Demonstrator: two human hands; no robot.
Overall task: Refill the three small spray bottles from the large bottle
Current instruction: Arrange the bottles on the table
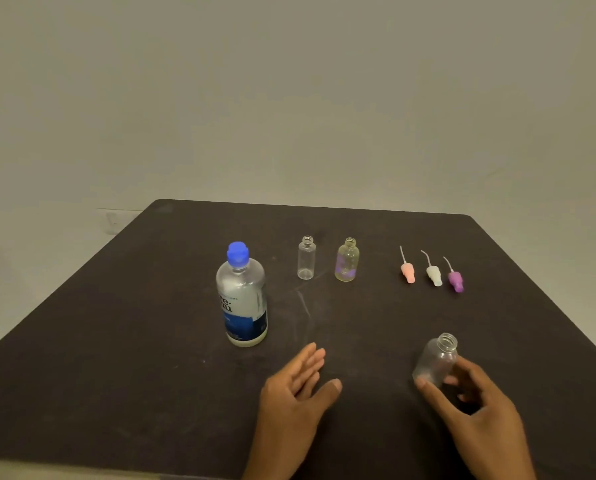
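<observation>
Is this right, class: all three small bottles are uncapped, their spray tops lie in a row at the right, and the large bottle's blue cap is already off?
Not quite. The head view shows the blue cap still on the large bottle. The rest holds.

On the bench [116, 341] the large bottle [242, 296] stands left of centre. Right of it and nearer the far edge stand two small bottles [306, 258] [347, 260] side by side. Further right, three spray tops [408, 270] [434, 273] [455, 279] lie in a row. A third small bottle [436, 360] sits tilted nearer the front edge, right of centre.
</observation>
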